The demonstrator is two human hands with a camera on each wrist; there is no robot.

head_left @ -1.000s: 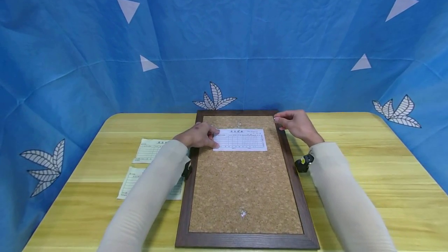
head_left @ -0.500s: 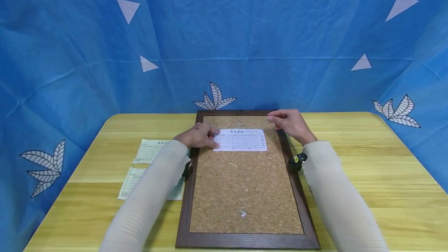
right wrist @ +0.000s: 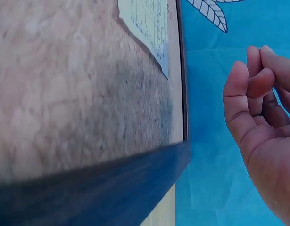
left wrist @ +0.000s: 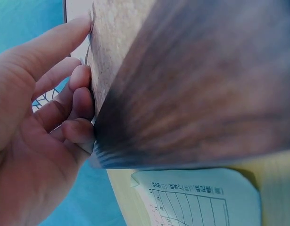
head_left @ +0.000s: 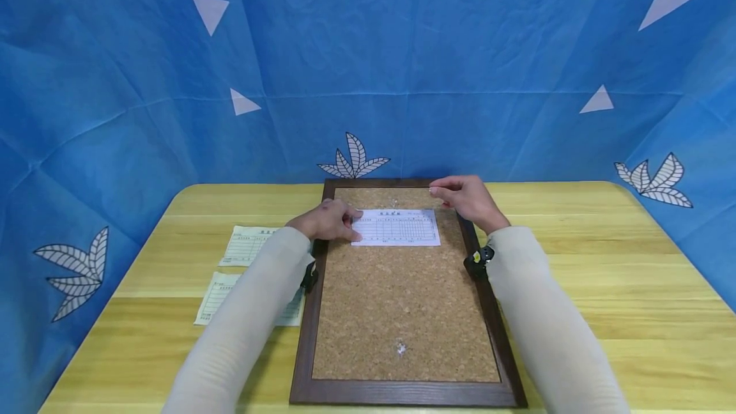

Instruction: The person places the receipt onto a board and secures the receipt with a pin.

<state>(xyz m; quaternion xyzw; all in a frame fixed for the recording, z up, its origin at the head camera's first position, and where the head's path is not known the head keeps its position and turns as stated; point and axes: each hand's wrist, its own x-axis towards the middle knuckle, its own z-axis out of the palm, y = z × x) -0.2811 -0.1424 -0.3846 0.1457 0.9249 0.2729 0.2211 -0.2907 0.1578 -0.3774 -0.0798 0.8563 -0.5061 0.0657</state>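
Note:
A white printed form slip [head_left: 395, 227] lies across the upper part of a cork board [head_left: 402, 299] with a dark wooden frame. My left hand [head_left: 326, 220] rests over the board's left frame, its thumb and a finger pressing the slip's left edge onto the cork. In the left wrist view, the other fingers are bent beside the board. Above the slip's top right corner, my right hand [head_left: 468, 200] pinches a tiny whitish thing [head_left: 431, 190], which looks like a clear push pin and is mostly hidden by the fingertips. The right wrist view shows this hand [right wrist: 262, 113] raised off the board.
Small clear pieces, apparently push pins, sit in clusters [head_left: 401, 349] near the cork's bottom and top. Two pale green form slips [head_left: 244, 245] lie on the wooden table [head_left: 604, 286] left of the board, partly covered by my left sleeve. A blue cloth [head_left: 460, 69] hangs behind.
My right hand has moved left from the board's right frame to over the cork near the slip's top right corner, still pinching the tiny thing. The left hand and slip have stayed put.

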